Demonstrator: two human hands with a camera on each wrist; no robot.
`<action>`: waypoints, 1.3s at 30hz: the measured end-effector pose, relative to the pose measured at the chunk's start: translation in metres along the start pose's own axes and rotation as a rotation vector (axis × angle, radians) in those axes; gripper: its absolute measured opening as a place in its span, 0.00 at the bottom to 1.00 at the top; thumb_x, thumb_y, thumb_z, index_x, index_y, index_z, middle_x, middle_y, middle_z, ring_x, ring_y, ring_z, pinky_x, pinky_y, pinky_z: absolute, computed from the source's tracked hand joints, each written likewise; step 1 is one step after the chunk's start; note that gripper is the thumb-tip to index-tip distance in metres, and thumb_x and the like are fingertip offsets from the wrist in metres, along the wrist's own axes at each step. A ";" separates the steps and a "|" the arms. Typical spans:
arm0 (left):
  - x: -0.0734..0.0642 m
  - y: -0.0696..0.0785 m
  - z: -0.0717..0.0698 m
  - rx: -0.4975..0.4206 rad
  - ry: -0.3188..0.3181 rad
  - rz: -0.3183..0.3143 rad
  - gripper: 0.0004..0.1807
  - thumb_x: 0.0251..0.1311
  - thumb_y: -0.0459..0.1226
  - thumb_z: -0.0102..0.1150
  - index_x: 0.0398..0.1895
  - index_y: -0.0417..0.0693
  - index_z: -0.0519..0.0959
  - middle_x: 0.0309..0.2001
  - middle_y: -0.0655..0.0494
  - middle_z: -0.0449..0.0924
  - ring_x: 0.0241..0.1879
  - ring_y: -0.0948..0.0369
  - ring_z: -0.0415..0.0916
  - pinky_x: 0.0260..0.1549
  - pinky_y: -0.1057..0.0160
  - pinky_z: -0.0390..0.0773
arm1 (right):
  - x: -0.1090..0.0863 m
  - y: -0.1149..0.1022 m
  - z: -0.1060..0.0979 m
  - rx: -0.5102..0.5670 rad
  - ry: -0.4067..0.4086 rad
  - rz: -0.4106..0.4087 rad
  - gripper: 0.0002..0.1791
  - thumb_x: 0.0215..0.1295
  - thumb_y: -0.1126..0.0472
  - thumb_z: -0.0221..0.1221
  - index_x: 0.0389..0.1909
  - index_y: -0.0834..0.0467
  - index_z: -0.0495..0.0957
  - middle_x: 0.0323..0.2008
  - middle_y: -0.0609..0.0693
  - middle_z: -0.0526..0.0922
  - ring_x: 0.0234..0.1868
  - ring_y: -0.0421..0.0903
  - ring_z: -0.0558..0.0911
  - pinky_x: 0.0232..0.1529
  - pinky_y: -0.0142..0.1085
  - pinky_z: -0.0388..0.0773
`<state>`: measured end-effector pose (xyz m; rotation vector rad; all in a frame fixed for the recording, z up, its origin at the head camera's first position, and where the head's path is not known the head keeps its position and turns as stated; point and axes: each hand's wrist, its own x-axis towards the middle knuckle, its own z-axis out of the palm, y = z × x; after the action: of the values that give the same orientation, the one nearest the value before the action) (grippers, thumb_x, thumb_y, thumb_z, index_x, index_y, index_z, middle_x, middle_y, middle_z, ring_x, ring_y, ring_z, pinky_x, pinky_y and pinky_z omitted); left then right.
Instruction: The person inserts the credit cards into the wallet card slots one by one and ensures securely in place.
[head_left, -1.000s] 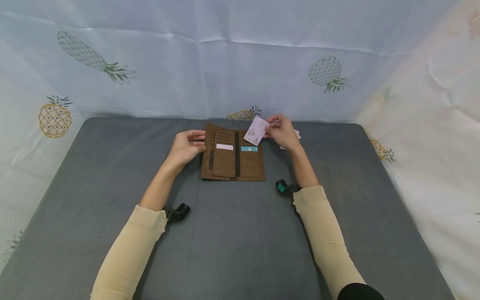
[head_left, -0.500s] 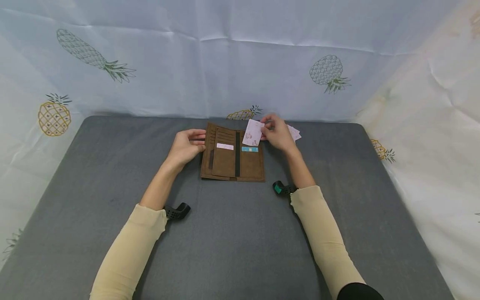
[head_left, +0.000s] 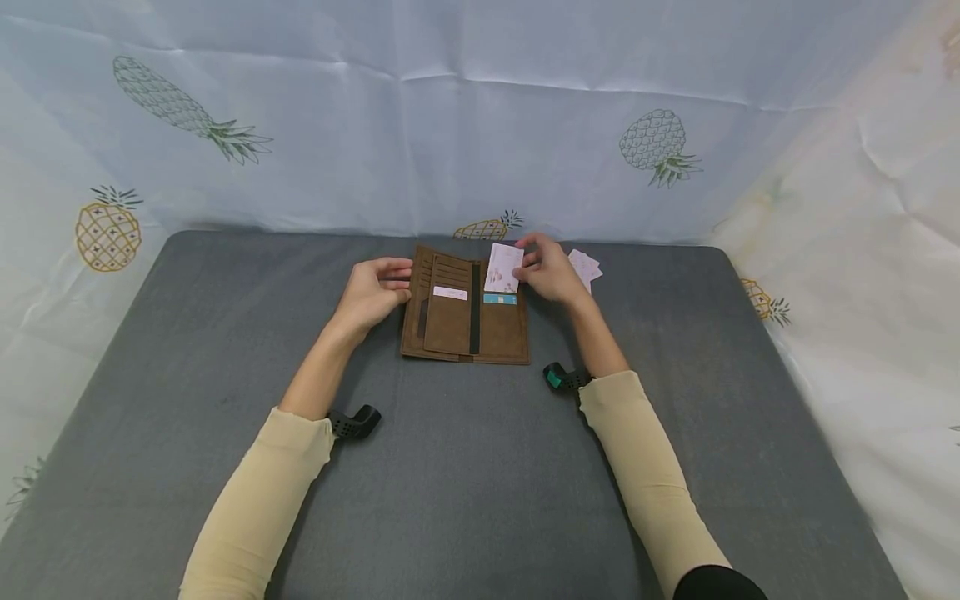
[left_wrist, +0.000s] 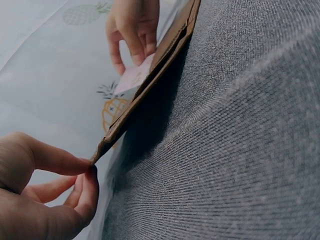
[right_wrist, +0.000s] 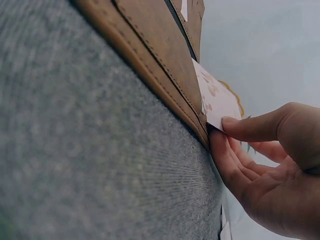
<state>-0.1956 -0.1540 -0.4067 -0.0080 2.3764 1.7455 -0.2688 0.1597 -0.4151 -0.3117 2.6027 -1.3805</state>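
An unfolded brown wallet lies on the grey table, its left side lifted a little. In the left wrist view, my left hand pinches the wallet's left edge between thumb and fingers. My right hand grips a pink floral card by its right side. That card stands over the upper right slots, its lower edge right above a blue card tucked in the right panel. A pale pink card pokes out of a slot in the left panel.
Several loose pink cards lie on the table behind and right of my right hand. A white pineapple-print cloth hangs along the table's back edge. Each wrist carries a black camera mount.
My right hand has moved left and slightly down with the pink floral card, which has turned more upright over the right panel. The loose cards show more. My left hand keeps its place.
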 end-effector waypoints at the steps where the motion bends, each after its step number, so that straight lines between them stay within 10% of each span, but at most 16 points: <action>1: 0.000 0.000 0.000 0.001 0.001 0.000 0.30 0.72 0.22 0.56 0.77 0.36 0.73 0.73 0.35 0.75 0.70 0.42 0.79 0.65 0.53 0.84 | 0.000 0.000 0.000 -0.002 0.000 -0.004 0.25 0.74 0.72 0.63 0.69 0.68 0.72 0.40 0.60 0.82 0.30 0.41 0.82 0.36 0.28 0.76; 39: 0.001 -0.001 0.000 0.012 -0.002 0.002 0.30 0.72 0.21 0.55 0.77 0.36 0.72 0.73 0.34 0.74 0.70 0.41 0.78 0.68 0.48 0.83 | -0.006 0.000 -0.002 -0.120 -0.109 -0.060 0.09 0.72 0.66 0.67 0.48 0.65 0.87 0.43 0.60 0.88 0.42 0.49 0.84 0.44 0.35 0.78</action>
<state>-0.1960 -0.1537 -0.4075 -0.0027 2.3867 1.7308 -0.2631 0.1629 -0.4132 -0.4725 2.6109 -1.1910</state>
